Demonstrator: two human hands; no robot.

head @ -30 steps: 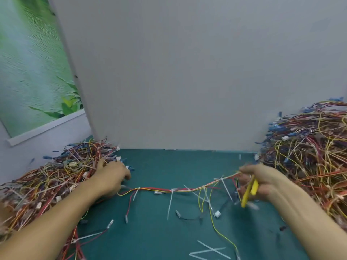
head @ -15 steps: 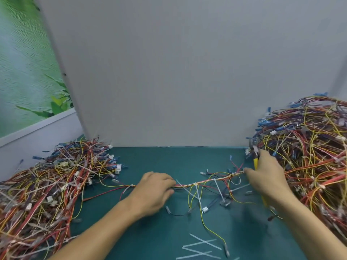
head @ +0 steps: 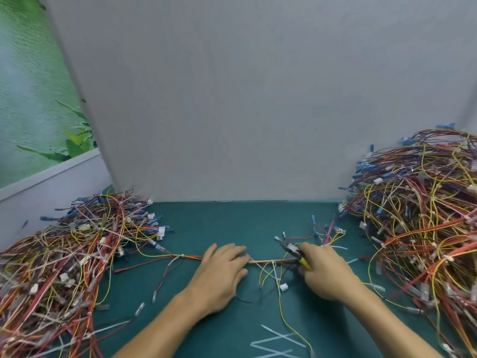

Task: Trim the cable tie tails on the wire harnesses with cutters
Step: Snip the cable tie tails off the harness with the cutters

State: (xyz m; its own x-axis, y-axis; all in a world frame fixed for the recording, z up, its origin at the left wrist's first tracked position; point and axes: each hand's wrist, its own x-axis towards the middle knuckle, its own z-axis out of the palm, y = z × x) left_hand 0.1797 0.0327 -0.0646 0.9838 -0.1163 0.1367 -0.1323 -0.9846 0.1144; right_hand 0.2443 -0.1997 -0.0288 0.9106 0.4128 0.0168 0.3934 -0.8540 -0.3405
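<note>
Green mat (head: 219, 223): left hand (head: 222, 270) covers harness (head: 260, 261), grip unclear; right hand (head: 327, 272) fingers (head: 309, 248) clamp cutters (head: 294, 250).

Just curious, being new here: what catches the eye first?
Tangled coloured wire harnesses rise in a left heap and a taller right heap, flanking the green mat. Between them the left hand lies on one stretched harness, and the right hand holds yellow-handled cutters beside it.

Matt green mat (head: 222, 228), plastic-sheathed wires (head: 426, 228)
</note>
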